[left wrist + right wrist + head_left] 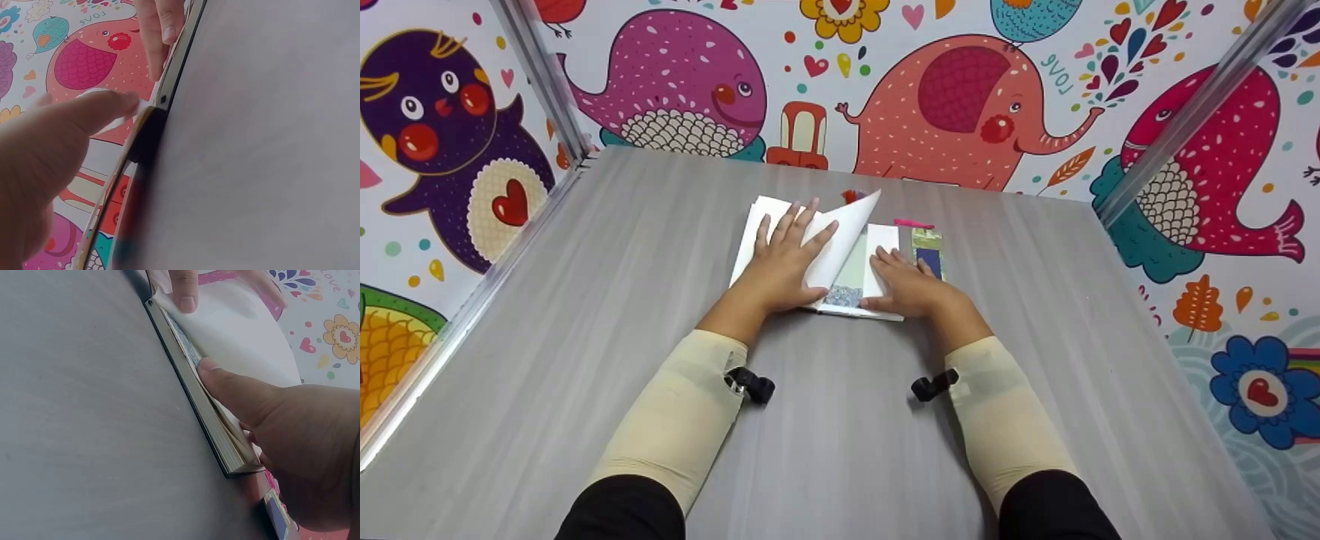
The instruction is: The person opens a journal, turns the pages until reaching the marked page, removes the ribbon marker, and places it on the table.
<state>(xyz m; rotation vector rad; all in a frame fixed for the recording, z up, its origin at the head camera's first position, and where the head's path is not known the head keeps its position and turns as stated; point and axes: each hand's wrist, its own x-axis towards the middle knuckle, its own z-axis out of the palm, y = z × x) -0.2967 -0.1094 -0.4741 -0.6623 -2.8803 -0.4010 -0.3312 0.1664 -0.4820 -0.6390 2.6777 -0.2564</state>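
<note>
While L hand point(787, 266) lies spread & R hand point(911, 289) rests straight-fingered on the open book point(847, 279) mid-table point(840, 420), step's prob. page-turning, next needing the raised pg point(849, 231) pressed flat, w/ a patterned card point(928, 259), maybe a bookmark, beyond.

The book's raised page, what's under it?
Under the raised page, a pale green area with a blue-grey pattern near its lower edge shows. The page covers whatever lies further in; the right hand hides part of the white strip alongside.
</note>
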